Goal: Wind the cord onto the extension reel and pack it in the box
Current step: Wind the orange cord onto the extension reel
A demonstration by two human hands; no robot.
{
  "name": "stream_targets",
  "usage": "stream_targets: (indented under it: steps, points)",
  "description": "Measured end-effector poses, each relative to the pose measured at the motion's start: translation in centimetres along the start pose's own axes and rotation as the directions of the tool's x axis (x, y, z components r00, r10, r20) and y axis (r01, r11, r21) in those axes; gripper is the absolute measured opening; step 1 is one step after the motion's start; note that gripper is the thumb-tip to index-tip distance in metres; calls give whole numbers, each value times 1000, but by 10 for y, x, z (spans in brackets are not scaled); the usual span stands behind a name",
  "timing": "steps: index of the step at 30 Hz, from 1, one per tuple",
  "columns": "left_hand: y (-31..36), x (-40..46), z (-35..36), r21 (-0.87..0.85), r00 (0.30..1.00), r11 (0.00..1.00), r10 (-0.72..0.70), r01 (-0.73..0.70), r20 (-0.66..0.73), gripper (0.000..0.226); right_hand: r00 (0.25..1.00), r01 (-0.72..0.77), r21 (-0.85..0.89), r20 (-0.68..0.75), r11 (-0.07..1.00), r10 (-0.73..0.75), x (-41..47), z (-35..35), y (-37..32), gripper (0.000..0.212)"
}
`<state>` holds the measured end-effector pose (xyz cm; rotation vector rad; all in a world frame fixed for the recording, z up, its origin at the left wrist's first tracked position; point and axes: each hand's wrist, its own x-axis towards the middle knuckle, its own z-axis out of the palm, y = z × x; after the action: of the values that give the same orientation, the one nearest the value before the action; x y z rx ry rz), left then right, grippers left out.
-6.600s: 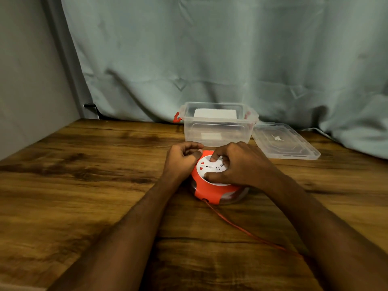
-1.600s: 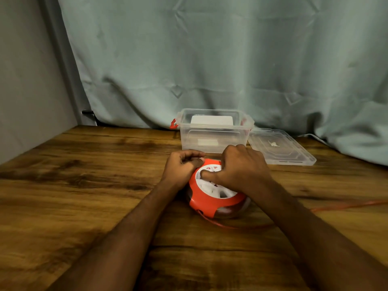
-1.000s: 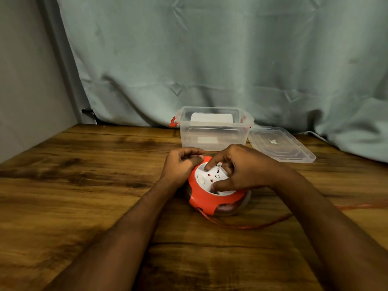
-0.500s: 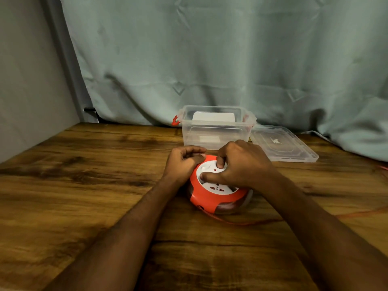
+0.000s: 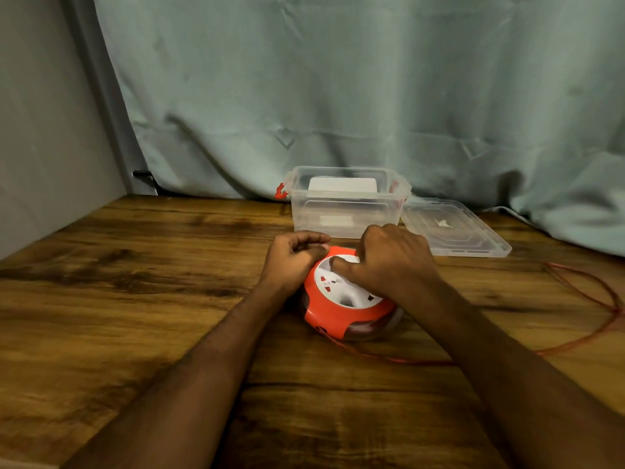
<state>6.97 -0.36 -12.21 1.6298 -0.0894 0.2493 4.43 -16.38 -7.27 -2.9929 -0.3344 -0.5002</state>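
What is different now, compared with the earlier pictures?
The right hand has turned the white dial on the reel, drawing the orange cord in: its loose part now lies to the right. The left hand still steadies the reel. Box and lid are unmoved.

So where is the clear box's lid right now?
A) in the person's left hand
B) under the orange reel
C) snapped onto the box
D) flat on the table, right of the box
D: the clear lid lies flat on the wooden table, just right of the open clear plastic box.

The round orange and white plastic reel [image 5: 348, 308] lies flat just before the clear plastic box [image 5: 345, 206]; its thin orange cord [image 5: 585, 336] trails right.
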Motion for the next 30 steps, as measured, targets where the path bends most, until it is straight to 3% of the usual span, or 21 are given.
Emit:
stream_targets:
  steps: [4, 8, 12, 16, 21, 26, 30]
  points:
    - [-3, 3, 0, -11, 1000, 1000, 2, -2, -4, 20, 965, 205, 190, 123, 960, -231, 2, -15, 15, 25]
    - [-5, 5, 0, -18, 1000, 1000, -3, 3, -1, 21, 891, 280, 326, 261, 903, -371, 4, -22, 24, 47]
    - [-5, 6, 0, -13, 1000, 1000, 12, -12, -10, 21, 888, 294, 319, 257, 901, -381, 7, -18, 26, 65]
    - [-5, 6, 0, -10, 1000, 1000, 11, -11, -17, 21, 898, 297, 289, 240, 910, -369, 5, -19, 25, 54]
    - [-4, 5, -1, -8, 1000, 1000, 7, -7, -21, 23, 943, 247, 207, 172, 947, -283, 5, -10, 19, 63]
    - [-3, 4, -1, -2, 1000, 1000, 13, -13, -10, 24, 971, 228, 88, 49, 970, -233, 7, 3, 12, 59]
    - [-7, 6, -2, -23, 1000, 1000, -3, 3, -11, 23, 992, 126, 28, -26, 992, -125, 4, 6, 3, 61]
